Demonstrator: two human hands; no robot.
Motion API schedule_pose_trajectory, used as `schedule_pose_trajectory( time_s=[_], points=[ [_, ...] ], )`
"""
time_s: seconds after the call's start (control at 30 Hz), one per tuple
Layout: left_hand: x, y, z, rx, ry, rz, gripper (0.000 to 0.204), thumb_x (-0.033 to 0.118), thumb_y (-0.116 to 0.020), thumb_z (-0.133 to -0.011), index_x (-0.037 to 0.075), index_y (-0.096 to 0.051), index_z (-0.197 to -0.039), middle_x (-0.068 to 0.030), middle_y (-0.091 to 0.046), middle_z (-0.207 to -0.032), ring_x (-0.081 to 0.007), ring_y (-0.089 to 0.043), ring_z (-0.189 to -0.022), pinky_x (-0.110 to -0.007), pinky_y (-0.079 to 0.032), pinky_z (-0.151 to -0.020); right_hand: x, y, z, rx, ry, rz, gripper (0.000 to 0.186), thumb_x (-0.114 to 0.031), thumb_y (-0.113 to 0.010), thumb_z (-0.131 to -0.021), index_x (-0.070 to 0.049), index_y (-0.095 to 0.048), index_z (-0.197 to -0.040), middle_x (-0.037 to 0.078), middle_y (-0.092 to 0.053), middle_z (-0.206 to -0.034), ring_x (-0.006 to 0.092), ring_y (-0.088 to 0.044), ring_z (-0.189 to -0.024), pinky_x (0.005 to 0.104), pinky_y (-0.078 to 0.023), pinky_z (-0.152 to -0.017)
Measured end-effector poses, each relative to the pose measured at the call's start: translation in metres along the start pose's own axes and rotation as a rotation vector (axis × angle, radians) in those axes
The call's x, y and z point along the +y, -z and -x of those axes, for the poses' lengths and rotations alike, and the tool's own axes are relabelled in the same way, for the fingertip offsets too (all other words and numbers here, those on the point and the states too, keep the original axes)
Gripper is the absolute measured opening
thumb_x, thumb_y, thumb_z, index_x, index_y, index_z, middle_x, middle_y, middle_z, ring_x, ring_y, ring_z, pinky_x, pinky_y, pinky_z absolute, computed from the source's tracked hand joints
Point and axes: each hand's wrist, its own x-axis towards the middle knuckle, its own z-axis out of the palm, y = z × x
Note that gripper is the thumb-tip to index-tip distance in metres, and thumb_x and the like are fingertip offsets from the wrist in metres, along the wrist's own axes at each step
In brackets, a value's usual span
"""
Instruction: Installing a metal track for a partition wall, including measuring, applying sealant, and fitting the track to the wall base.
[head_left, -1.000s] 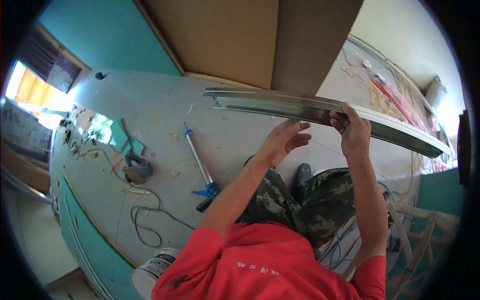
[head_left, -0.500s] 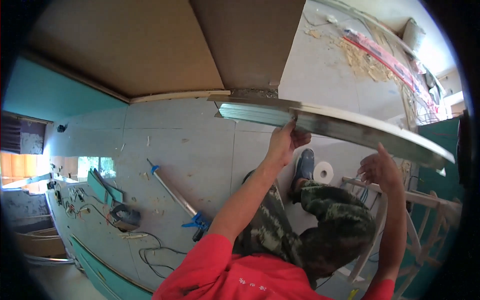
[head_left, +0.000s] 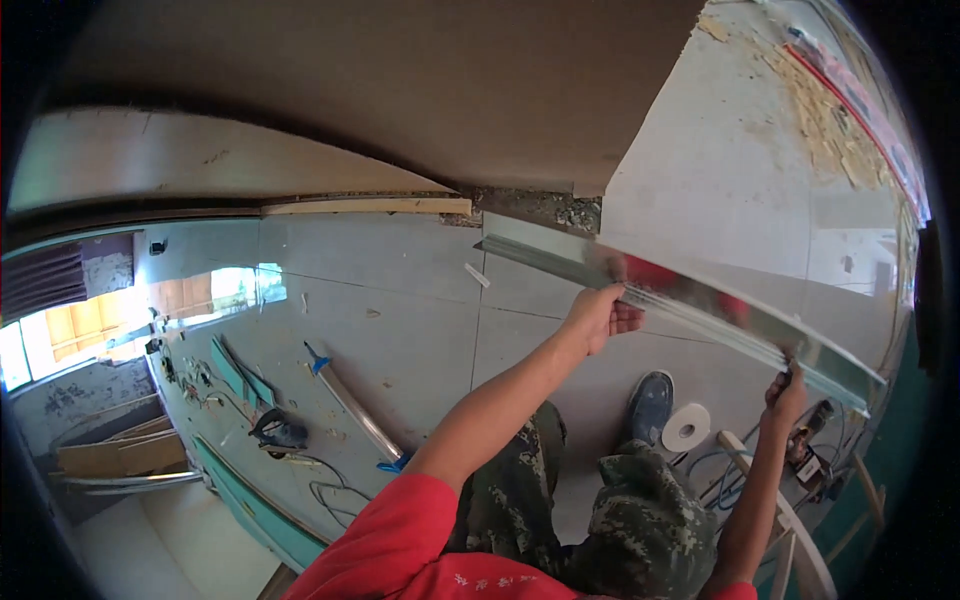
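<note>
A long, shiny metal trim strip (head_left: 690, 305) with a folded, ridged edge slants across in front of me. Its left end lies near the foot of the brown panel, and its right end is lower and nearer. My left hand (head_left: 605, 318) is closed on the near edge around mid-length, its thumb against the reflective face. Close to the right end, my right hand (head_left: 785, 395) grips the same edge. Red from my shirt is mirrored in the metal.
Brown panels (head_left: 480, 90) rise ahead, above a wooden batten (head_left: 370, 206). To the left on the tiled floor lie a caulking gun (head_left: 355, 405), a dark power tool (head_left: 277, 432) and green board pieces (head_left: 240, 372). A white roll (head_left: 686, 428) lies beside my shoe (head_left: 651, 405), near a wooden frame (head_left: 780, 500).
My right hand, open and off the strip before, now grips its right end. The strip has tilted and turned, showing its mirrored face, and my view has shifted.
</note>
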Motion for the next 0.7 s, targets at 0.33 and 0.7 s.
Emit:
schedule_pose_trajectory(
  time_s=[0.33,0.7],
  points=[
    [0.042,0.019,-0.044,0.173,-0.173,-0.136,0.03,0.014,-0.05,-0.09,0.002,-0.058,-0.117,-0.0082,-0.065,-0.095,-0.0154,-0.063,-0.078,-0.029,-0.056,-0.068,0.017,-0.108,-0.091,0.046,0.163,0.381,0.045,-0.039,-0.063,-0.077,0.005,-0.065,-0.07,0.022,-0.061,-0.063,0.0309,-0.06,-0.059,0.0434,-0.046,-0.061],
    [0.07,0.014,-0.087,0.123,-0.181,-0.136,0.026,0.008,-0.052,-0.089,-0.002,-0.06,-0.113,-0.0107,-0.068,-0.098,-0.0167,-0.068,-0.081,-0.025,-0.059,-0.07,-0.046,-0.091,-0.134,0.189,0.164,0.38,0.035,-0.034,-0.056,-0.075,-0.001,-0.067,-0.078,0.022,-0.067,-0.085,0.0395,-0.064,-0.085,0.0468,-0.05,-0.076]
  ],
)
